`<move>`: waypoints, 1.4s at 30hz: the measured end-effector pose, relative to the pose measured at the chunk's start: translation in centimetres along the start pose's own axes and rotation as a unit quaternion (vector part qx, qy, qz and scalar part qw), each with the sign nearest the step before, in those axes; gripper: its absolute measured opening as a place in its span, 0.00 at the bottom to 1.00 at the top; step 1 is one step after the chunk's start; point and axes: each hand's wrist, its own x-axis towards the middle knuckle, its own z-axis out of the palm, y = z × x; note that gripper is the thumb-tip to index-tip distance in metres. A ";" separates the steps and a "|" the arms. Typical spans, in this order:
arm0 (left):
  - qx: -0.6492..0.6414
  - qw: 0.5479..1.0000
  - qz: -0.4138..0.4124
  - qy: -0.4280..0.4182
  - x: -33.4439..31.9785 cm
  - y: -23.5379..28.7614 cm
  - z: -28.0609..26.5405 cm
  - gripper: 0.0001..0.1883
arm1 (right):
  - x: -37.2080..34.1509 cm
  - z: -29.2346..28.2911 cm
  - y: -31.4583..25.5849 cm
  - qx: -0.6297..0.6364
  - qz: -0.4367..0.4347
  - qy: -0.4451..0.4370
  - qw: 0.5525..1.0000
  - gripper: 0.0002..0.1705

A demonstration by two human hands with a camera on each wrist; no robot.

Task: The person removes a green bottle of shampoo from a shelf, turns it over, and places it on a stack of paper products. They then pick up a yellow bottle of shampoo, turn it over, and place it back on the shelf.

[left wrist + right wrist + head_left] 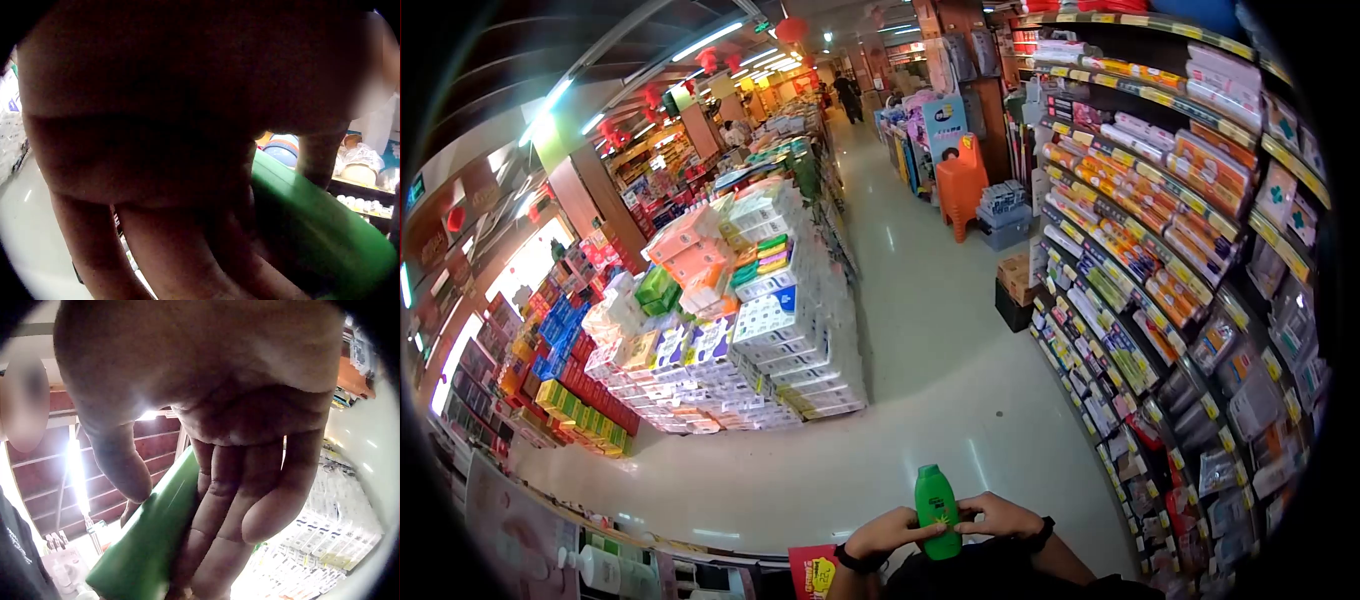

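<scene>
A green bottle (937, 505) with a rounded cap stands upright between both hands, low in the head view, its printed label facing up. My left hand (887, 532) grips its left side, thumb across the front. From the right, my right hand (1000, 517) holds it with the thumb on the front and fingers behind. In the left wrist view the bottle (319, 225) lies between thumb and fingers, partly covered by the dark palm. The right wrist view shows the bottle (150, 537) between my thumb and fingers.
Stacked tissue packs (780, 330) stand ahead to the left. Full store shelves (1150, 200) line the right side. Down the aisle are orange stools (962, 185), a grey bin (1005, 230) and a distant person (847, 95). A shelf with bottles (615, 572) runs along the near left.
</scene>
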 end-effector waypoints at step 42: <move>-0.061 0.995 0.019 -0.071 25.2 -5.0 -53.8 0.26 | 59.1 -29.7 1.9 -0.028 0.053 -0.288 0.956 0.21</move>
